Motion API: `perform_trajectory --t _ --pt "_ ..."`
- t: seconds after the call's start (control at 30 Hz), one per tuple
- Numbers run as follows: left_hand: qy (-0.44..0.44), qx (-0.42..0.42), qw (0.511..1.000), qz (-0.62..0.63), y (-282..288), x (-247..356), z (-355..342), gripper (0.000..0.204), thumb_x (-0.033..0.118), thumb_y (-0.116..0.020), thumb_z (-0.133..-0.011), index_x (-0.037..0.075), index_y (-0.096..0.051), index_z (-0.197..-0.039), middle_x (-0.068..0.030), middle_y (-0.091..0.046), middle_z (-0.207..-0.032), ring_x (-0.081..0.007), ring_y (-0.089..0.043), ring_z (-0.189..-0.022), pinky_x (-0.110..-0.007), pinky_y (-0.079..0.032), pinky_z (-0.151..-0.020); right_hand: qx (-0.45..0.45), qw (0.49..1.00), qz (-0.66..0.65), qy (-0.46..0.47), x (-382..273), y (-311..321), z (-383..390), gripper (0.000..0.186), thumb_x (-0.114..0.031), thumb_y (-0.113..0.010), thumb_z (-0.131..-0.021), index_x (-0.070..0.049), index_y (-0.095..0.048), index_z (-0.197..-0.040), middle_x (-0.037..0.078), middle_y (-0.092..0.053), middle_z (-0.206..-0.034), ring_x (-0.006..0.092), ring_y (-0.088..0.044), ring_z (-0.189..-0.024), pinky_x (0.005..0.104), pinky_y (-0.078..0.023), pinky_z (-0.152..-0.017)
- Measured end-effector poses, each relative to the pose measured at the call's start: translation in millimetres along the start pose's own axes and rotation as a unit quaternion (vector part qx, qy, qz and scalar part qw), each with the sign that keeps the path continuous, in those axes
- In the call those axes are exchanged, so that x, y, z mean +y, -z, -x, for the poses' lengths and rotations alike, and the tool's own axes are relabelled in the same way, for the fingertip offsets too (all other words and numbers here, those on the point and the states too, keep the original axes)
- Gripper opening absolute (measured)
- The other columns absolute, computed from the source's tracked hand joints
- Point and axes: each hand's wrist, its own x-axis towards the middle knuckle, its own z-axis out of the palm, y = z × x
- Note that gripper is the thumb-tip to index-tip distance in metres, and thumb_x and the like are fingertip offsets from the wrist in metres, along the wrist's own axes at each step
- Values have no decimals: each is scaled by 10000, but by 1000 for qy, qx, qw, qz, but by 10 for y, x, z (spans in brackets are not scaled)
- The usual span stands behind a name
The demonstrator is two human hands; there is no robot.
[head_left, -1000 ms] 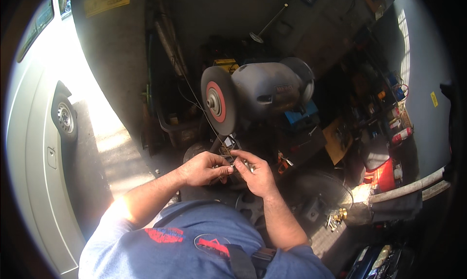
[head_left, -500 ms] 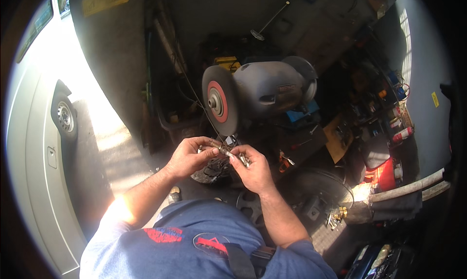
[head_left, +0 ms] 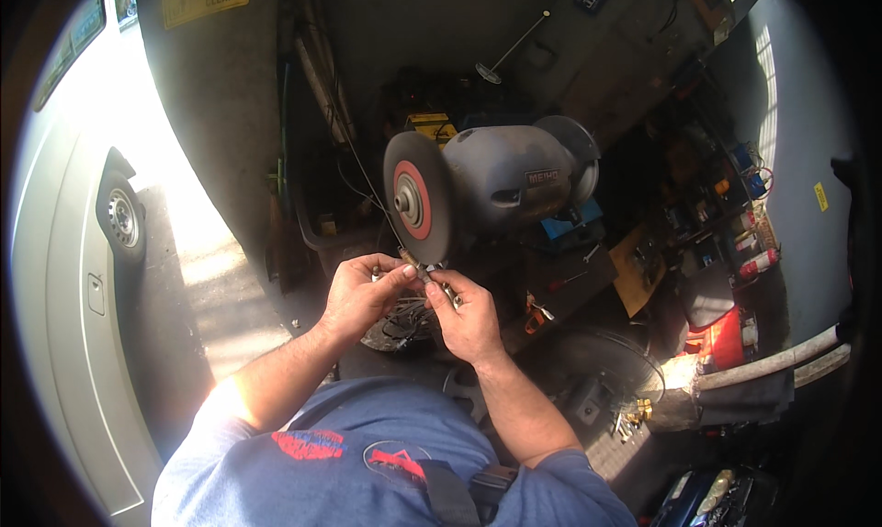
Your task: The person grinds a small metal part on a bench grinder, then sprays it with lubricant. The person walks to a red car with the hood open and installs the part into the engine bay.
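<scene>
Both of my hands meet just below the wheel of a bench grinder (head_left: 505,164). Between them a spark plug (head_left: 413,262) is pinched, its metal end pointing up toward the lower rim of the dark grinder wheel (head_left: 424,196) with the red centre; I cannot tell if they touch. My left hand (head_left: 358,295) is closed, thumb and fingers on the plug, with another small metal piece partly showing by its fingers. Closed too, my right hand (head_left: 470,320) grips the plug's lower end, and more plugs (head_left: 452,295) stick out from its fingers.
A light-coloured van (head_left: 78,279) stands at the left. Right of the grinder are a bench with a red screwdriver (head_left: 567,281), orange-handled pliers (head_left: 536,317) and cluttered shelves. Small metal parts (head_left: 630,421) lie at the lower right. A thin cable (head_left: 363,173) hangs beside the wheel.
The spark plug has come up closer to the wheel's lower edge and is tilted more upright. My right hand has shifted slightly left, nearer my left hand.
</scene>
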Motion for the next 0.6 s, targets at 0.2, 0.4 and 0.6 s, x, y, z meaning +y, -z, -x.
perform_trajectory --t 0.2,0.4,0.6 --pt "-3 -2 999 -37 -31 25 -27 202 188 -709 -892 -4 -649 -890 -78 -706 -767 -30 -424 -447 -202 -312 -399 3 1000 -4 -7 64 8 20 193 -131 -610 -946 27 -644 -1053 61 -666 -771 102 -623 -708 257 -496 -656" --pt "-6 -5 999 -44 -66 22 -8 218 200 -708 -896 -12 -654 -896 -73 -705 -763 -19 -413 -449 -193 -302 -401 12 999 -37 -25 66 21 65 190 -118 -611 -946 33 -643 -1056 35 -649 -762 82 -599 -698 242 -484 -644" --pt "-4 -12 999 -47 -98 39 21 224 207 -714 -893 -11 -663 -900 -68 -706 -757 -12 -408 -460 -192 -307 -409 17 999 -33 -22 44 48 113 198 -114 -615 -943 40 -641 -1065 41 -646 -769 77 -587 -701 234 -475 -639"
